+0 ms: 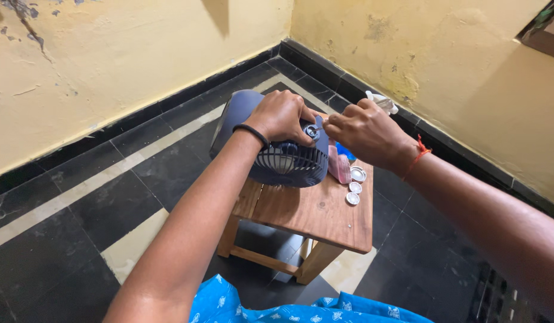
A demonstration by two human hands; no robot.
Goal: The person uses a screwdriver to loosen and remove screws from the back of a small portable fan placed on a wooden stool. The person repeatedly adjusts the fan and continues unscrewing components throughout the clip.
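Two hands were at work on a fan (283,161) lying on a wooden stool (316,212). I noted my left hand (281,116) closed over the fan's top edge, fingers curled down around the housing, a black band (251,133) on that wrist. My right hand (365,133) came in from the right with fingers pinched on a thin tool (318,128), its tip at a small round fitting (311,131) on the fan's far right side; the tool was too small to identify. A red thread (418,157) circled the right wrist. The fan, dark blue-grey with its grille facing near, sat at the stool's far left. Just right of it lay a pink object (340,168) and three small silver caps (354,186) in a row. A white item (383,101) showed beyond the right hand, against the far wall. Dark floor tiles (109,209) surrounded the stool.
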